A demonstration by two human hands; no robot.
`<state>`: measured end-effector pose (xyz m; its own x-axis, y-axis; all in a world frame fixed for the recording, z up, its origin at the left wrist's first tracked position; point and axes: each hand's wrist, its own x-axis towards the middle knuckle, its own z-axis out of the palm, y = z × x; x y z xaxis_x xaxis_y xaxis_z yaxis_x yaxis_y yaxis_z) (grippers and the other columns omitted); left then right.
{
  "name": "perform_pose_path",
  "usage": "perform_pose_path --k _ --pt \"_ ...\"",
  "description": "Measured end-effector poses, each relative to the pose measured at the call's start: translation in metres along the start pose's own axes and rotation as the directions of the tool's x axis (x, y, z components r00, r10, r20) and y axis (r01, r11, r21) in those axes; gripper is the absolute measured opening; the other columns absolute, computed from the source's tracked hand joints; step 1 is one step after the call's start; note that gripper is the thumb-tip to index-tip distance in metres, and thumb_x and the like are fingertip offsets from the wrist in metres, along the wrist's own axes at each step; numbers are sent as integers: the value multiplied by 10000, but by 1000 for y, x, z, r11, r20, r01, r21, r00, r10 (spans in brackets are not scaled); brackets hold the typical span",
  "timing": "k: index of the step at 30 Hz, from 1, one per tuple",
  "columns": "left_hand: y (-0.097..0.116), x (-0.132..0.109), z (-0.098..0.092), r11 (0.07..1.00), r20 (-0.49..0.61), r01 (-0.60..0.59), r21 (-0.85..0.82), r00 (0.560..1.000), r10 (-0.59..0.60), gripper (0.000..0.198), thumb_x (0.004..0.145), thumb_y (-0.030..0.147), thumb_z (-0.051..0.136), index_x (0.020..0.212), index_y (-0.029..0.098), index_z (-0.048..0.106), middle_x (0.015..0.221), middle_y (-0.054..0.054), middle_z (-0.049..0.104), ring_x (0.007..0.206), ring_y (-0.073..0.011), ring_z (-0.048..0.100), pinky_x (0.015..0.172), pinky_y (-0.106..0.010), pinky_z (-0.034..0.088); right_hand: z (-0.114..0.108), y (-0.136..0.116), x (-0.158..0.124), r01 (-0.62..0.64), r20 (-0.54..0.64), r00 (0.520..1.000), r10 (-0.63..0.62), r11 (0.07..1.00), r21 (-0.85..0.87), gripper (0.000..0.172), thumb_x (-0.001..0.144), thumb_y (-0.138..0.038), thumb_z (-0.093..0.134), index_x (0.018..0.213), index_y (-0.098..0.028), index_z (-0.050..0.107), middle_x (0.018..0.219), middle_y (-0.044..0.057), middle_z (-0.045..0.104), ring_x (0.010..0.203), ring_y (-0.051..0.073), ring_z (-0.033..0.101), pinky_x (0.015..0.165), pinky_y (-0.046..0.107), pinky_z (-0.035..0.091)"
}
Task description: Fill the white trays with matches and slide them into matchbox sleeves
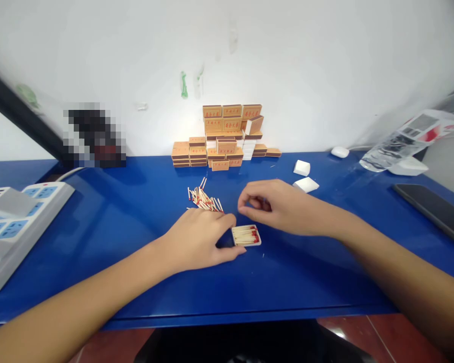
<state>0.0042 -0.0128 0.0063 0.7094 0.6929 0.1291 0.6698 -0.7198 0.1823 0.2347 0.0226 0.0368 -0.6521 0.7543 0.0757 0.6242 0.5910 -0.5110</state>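
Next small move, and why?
Probably reach the right hand to the loose matches: it is near them with no match visible in it, while the left hand seems to steady the tray, which already holds some.

Red Chinese characters, apparently 安全火柴, stand on the stacked matchboxes [232,124]; a barcode [410,132] marks the bottle [388,150] label [428,125], its print too small to read.

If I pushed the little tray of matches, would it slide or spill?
The tray would probably slide, because the blue table looks smooth and shiny. Its matches might spill if it tipped, since the top is open.
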Motion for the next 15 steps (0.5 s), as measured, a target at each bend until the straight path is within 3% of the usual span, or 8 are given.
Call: perform_pose_path --k 3,6,10,15 --pt "9 -3 -1 991 32 -134 -14 990 134 376 938 567 663 911 192 661 782 -8 717 672 -218 691 551 -333 374 6 2 22 -96 -112 990 91 995 -41 155 913 -309 659 839 -186 717 716 3 634 651 134 527 635 302 370" --pt "15 -5 0 973 37 -230 -23 972 230 379 958 550 650 882 178 646 743 0 685 652 -201 673 551 -337 367 18 -1 43 -215 -123 969 213 976 -9 182 855 -345 722 773 -183 730 709 19 681 643 136 564 611 307 379" --pt "14 -4 1 972 21 -233 -15 972 234 372 955 534 662 853 177 630 730 4 678 637 -194 659 553 -340 359 33 -10 59 -280 -90 956 278 960 -11 134 792 -273 726 691 -188 708 679 29 711 635 150 608 601 312 407" --pt "10 -3 0 977 9 -211 3 977 211 367 952 534 665 857 180 634 717 4 682 625 -193 659 542 -339 347 34 -16 63 -306 -45 952 304 951 -42 133 770 -218 721 645 -190 684 716 48 736 661 163 632 607 308 421"
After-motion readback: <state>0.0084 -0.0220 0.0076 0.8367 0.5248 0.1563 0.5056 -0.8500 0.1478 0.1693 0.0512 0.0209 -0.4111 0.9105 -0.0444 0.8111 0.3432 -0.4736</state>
